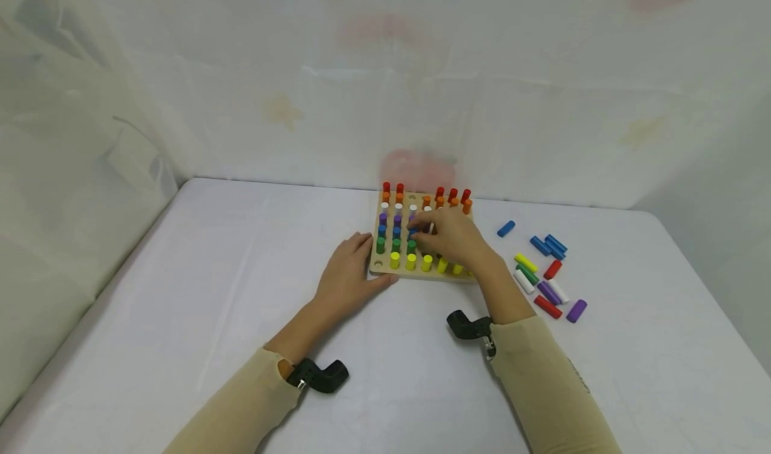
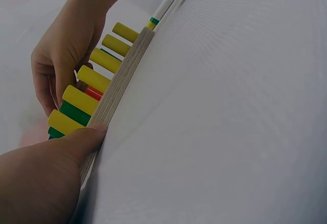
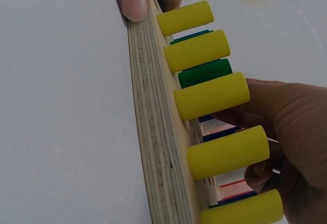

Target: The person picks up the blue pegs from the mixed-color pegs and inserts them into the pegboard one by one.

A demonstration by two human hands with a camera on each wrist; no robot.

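A wooden peg board (image 1: 421, 276) stands on the white table, filled with rows of red, orange, white, purple, blue, green and yellow pegs (image 1: 411, 261). My left hand (image 1: 346, 280) lies flat on the table beside the board's front left corner, its thumb (image 2: 76, 142) pressed against the edge (image 2: 122, 83). My right hand (image 1: 448, 236) hovers over the middle rows, fingers curled down and pinching a blue peg (image 1: 413, 232) among the others. In the right wrist view the yellow pegs (image 3: 212, 96) hide most of that grip, and the board (image 3: 153, 132) fills the centre.
Several loose pegs (image 1: 545, 273) in blue, yellow, green, white, purple and red lie scattered on the table right of the board, one blue peg (image 1: 506, 228) apart from the rest. A pale curtain closes the back and left sides.
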